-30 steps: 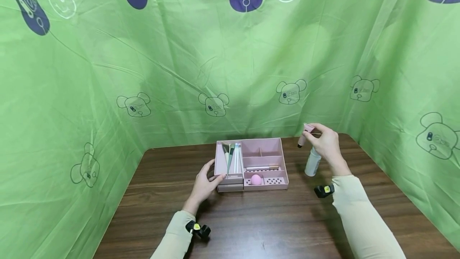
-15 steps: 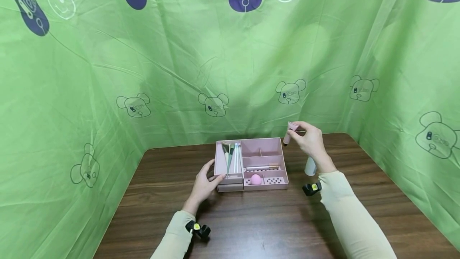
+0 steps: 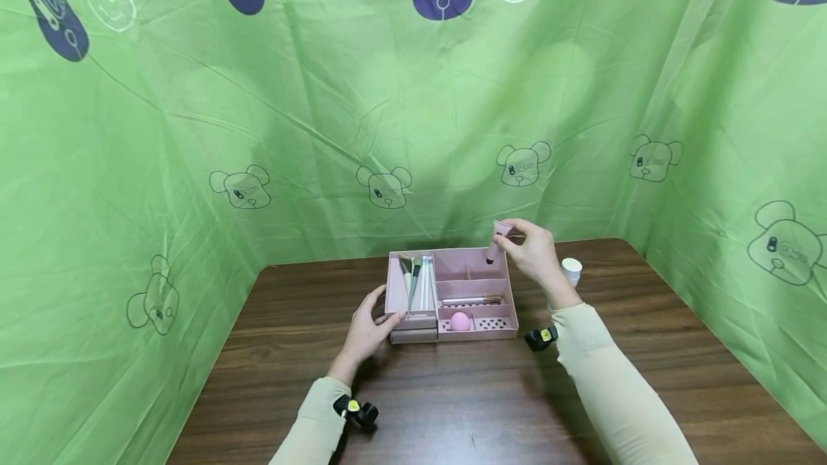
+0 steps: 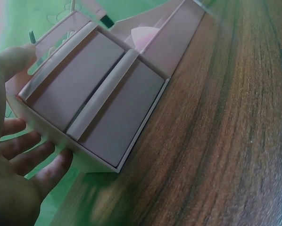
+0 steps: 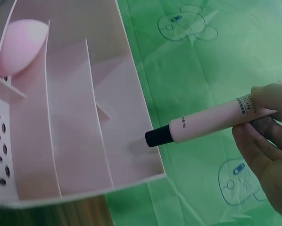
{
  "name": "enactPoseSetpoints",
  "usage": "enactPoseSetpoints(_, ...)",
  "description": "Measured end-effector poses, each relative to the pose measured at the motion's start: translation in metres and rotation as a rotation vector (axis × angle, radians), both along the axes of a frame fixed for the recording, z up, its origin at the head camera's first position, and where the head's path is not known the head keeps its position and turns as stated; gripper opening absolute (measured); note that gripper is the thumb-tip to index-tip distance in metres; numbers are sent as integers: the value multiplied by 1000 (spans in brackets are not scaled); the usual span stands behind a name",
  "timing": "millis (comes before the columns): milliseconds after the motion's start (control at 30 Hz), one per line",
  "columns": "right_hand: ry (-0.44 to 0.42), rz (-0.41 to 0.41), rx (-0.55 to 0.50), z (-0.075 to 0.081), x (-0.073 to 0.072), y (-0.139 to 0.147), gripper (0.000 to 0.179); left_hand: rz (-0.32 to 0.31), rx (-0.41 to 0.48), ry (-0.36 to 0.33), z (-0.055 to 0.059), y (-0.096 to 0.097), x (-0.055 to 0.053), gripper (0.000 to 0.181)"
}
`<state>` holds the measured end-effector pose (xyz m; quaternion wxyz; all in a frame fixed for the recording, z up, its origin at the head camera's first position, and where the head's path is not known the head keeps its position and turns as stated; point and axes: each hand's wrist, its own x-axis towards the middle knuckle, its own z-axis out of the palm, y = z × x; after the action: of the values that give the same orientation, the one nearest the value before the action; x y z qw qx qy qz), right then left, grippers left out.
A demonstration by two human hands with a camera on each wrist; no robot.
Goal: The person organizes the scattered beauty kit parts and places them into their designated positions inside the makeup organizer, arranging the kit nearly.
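Observation:
A pink makeup organizer (image 3: 477, 336) stands on the table. My right hand (image 3: 535, 253) pinches a small pink cream tube (image 5: 207, 123) by its flat end. The tube's black cap (image 5: 159, 136) points down over the back right compartment, overlapping that compartment's rim in the right wrist view. My left hand (image 3: 367, 329) steadies the organizer at its front left corner, thumb over the top rim and fingers along the outer side wall. In the left wrist view two stacked drawers (image 4: 77, 77) face the camera beside this hand.
Makeup brushes (image 3: 413, 282) lie in the organizer's left top tray. A pen-like stick (image 3: 472, 301) lies in the middle section, and a pink sponge (image 3: 460, 321) sits in front. A white-capped bottle (image 3: 571, 266) stands behind the right wrist. Green cloth (image 3: 323, 128) hangs behind the table.
My right hand has carried the cream tube leftward from near the bottle to above the organizer's back right compartment. My left hand has stayed at the organizer's corner.

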<state>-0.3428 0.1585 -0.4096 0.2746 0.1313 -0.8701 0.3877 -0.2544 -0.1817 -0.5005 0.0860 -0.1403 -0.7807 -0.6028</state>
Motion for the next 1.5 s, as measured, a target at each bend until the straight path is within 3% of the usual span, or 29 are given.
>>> enactPoseSetpoints(833, -51, 93, 22, -15, -4, -45, 33, -19, -11, -3, 2, -1, 1, 69)
enactPoseSetpoints(1500, -107, 94, 32, -28, -9, -49, 34, 2, -20, -13, 2, 0, 0, 68)
